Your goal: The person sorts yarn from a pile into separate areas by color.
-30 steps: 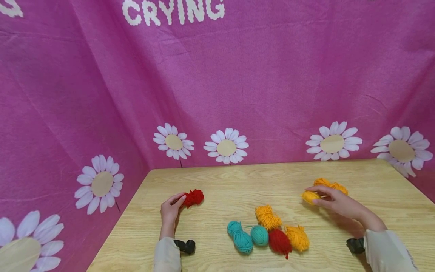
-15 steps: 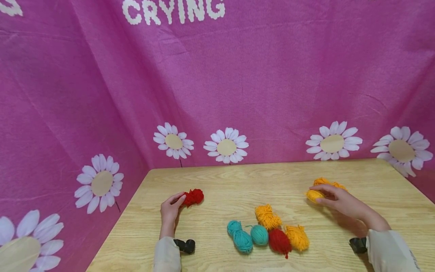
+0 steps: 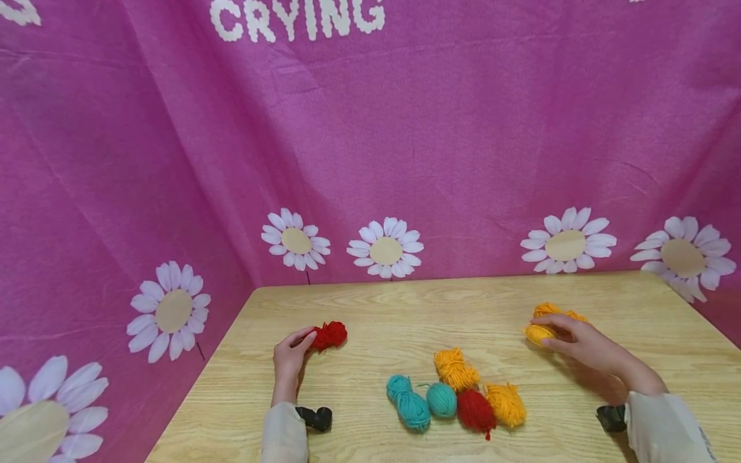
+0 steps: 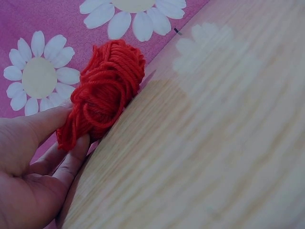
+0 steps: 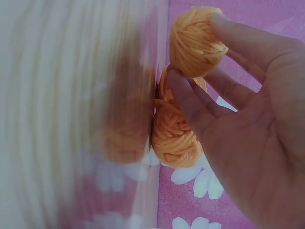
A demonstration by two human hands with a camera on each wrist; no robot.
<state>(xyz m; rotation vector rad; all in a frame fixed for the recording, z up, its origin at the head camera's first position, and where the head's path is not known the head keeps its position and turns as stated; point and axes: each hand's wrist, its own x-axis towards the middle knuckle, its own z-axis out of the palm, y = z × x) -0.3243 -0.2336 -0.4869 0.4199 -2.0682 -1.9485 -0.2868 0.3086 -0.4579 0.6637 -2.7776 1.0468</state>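
Note:
At the table's left side my left hand (image 3: 289, 360) pinches one end of a red yarn skein (image 4: 107, 88) between thumb and fingers; the skein lies on the wood. Over on the right, my right hand (image 3: 590, 344) holds a small yellow yarn ball (image 5: 195, 42) by thumb and fingertips. Just behind that ball lies an orange yarn skein (image 5: 175, 136), partly hidden by the hand in the head view.
Near the front middle sit a teal skein (image 3: 409, 404), a teal ball (image 3: 442, 400), a red ball (image 3: 476, 411) and two orange skeins, one farther back (image 3: 456, 369). Pink flowered cloth (image 3: 463, 161) hangs behind the wooden table (image 3: 370, 321).
My right hand has shifted slightly right with the yellow yarn ball, closer to the orange skein. The left hand and its red skein have stayed in place.

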